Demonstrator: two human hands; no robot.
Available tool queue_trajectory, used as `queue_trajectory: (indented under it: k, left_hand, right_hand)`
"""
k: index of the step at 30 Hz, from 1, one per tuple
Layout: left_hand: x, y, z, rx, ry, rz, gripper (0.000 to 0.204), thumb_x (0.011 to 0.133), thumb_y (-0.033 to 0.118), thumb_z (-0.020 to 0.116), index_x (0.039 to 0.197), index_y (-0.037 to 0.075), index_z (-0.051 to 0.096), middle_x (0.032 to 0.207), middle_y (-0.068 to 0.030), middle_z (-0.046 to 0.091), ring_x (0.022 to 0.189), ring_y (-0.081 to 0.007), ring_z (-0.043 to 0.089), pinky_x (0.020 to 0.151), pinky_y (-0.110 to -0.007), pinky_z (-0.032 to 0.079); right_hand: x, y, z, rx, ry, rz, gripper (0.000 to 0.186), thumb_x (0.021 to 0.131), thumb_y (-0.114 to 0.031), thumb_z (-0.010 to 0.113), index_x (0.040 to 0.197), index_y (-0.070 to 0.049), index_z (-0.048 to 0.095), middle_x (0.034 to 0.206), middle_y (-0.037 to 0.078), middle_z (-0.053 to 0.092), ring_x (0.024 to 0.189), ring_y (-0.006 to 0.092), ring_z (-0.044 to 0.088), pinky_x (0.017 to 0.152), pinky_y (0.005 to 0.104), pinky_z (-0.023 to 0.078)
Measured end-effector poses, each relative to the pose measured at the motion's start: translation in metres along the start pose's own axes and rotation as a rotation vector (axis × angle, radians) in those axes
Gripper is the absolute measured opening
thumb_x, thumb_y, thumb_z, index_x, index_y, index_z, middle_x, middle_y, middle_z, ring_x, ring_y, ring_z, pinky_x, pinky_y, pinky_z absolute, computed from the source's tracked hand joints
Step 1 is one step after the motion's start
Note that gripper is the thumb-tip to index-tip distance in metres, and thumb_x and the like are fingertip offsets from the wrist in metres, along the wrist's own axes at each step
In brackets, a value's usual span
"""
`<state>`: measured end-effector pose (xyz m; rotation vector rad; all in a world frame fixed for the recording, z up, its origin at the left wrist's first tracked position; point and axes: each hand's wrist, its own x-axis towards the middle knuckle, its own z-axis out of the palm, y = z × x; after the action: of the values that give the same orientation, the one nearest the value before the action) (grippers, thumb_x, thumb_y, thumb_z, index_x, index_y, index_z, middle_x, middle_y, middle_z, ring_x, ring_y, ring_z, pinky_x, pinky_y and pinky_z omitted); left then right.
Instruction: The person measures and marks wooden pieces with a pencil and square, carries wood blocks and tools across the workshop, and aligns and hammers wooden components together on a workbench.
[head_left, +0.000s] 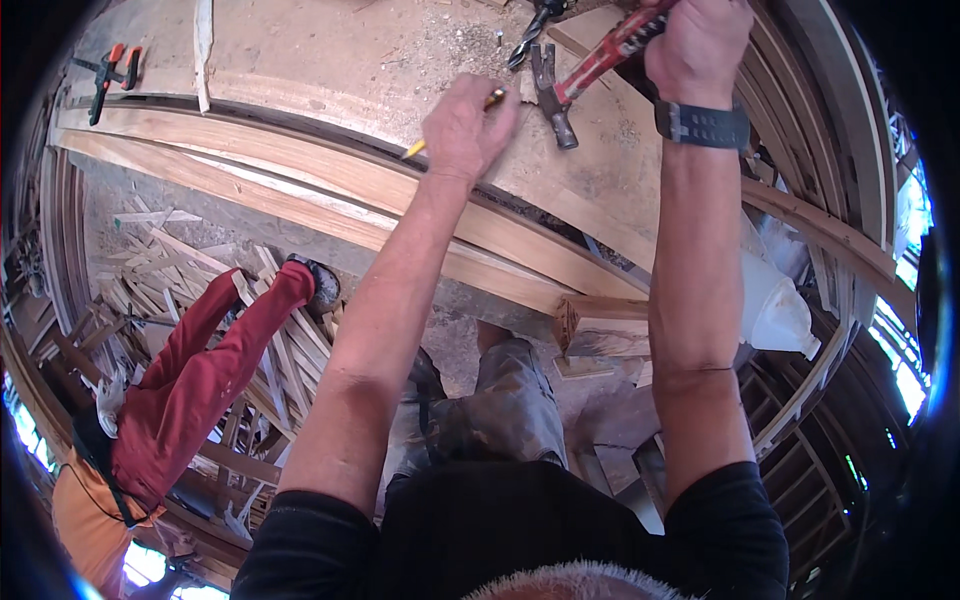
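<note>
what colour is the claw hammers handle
The long handle of the metal claw hammer is red with dark patches, best seen in the head view.

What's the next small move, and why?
I'd probably set the hammer down on the bench: the right hand grips it, while the left hand holds a pencil whose tip angles toward the long boards; a free right hand could steady them.

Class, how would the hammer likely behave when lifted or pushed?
The hammer probably feels head-heavy, its metal head bulky beside the handle. It is likely stiff: the handle looks straight. Laid down, it seems unlikely to roll, given the claw.
</note>
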<state>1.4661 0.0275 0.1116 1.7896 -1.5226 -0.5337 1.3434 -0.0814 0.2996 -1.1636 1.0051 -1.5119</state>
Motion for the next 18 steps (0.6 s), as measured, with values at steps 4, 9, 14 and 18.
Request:
queue_trajectory:
  k: [4, 9, 14, 18]
  left_hand:
    - [0.012, -0.028, -0.014, 0.193, 0.18, 0.079, 0.012, 0.09, 0.023, 0.063, 0.094, 0.013, 0.068, 0.089, -0.0085, 0.063, 0.083, -0.0305, 0.062, 0.073, -0.041, 0.051]
    - [0.02, -0.039, -0.011, 0.287, 0.174, 0.12, 0.013, 0.089, 0.019, 0.062, 0.101, 0.015, 0.066, 0.098, -0.0074, 0.062, 0.087, -0.03, 0.061, 0.075, -0.043, 0.05]
    - [0.022, -0.04, -0.005, 0.315, 0.167, 0.112, 0.013, 0.087, 0.02, 0.063, 0.099, 0.016, 0.066, 0.097, -0.0064, 0.061, 0.087, -0.0285, 0.061, 0.075, -0.042, 0.05]
    - [0.019, -0.044, -0.011, 0.317, 0.138, 0.075, 0.012, 0.088, 0.02, 0.063, 0.099, 0.016, 0.065, 0.099, -0.0071, 0.061, 0.088, -0.0297, 0.061, 0.075, -0.044, 0.051]
  right_hand:
    - [0.009, -0.007, -0.007, 0.135, -0.078, 0.101, 0.027, 0.09, -0.015, 0.071, 0.076, -0.015, 0.048, 0.06, -0.004, 0.046, 0.049, 0.0056, 0.043, 0.046, 0.0225, 0.039]
    - [0.013, -0.006, -0.008, 0.125, -0.127, 0.037, 0.029, 0.091, -0.018, 0.069, 0.071, -0.016, 0.048, 0.059, -0.005, 0.043, 0.048, 0.0055, 0.04, 0.045, 0.0214, 0.033]
    - [0.0, -0.008, -0.005, -0.031, -0.078, -0.048, 0.023, 0.092, -0.017, 0.066, 0.077, -0.015, 0.049, 0.057, -0.006, 0.041, 0.046, 0.0059, 0.038, 0.045, 0.0217, 0.034]
    - [-0.077, -0.01, -0.052, 0.248, -0.068, 0.104, 0.031, 0.097, -0.018, 0.051, 0.068, -0.013, 0.04, 0.058, -0.001, 0.036, 0.053, 0.0108, 0.036, 0.059, 0.0311, 0.037]
